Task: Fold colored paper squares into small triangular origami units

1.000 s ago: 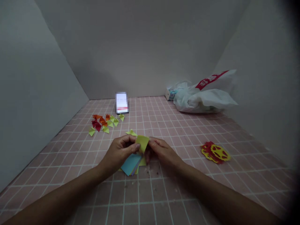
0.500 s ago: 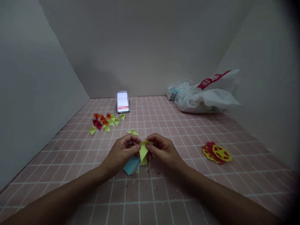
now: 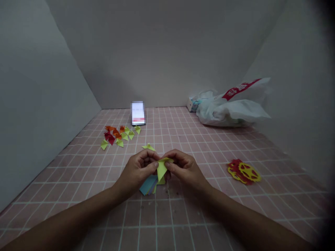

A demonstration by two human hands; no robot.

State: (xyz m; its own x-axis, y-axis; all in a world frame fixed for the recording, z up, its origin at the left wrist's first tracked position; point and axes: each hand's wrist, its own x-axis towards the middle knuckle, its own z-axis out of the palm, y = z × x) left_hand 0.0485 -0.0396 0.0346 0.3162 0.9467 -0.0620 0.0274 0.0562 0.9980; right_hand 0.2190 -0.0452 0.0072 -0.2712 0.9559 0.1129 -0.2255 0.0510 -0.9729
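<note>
Between my two hands is a folded piece of yellow origami paper (image 3: 161, 169), its pointed end hanging down. My left hand (image 3: 141, 167) pinches its left edge between thumb and fingers. On the other edge, my right hand (image 3: 183, 167) is closed with the thumb pressed on the paper. Below the hands lies a fanned stack of coloured paper (image 3: 148, 184), blue on top, partly hidden by the left hand and the folded piece. Just beyond my fingers sits a yellow folded paper crane (image 3: 148, 146).
Several small red, orange and yellow paper cranes (image 3: 117, 135) lie at the left. Behind them a lit phone (image 3: 138, 113) stands upright. A white plastic bag (image 3: 227, 111) rests by a tissue box (image 3: 192, 104) at the back right. Red and yellow cut-out shapes (image 3: 244, 172) lie at the right.
Both hands still pinch the yellow paper, with barely any change in their grip. The whole view has shifted slightly; the things on the table stay where they were.
</note>
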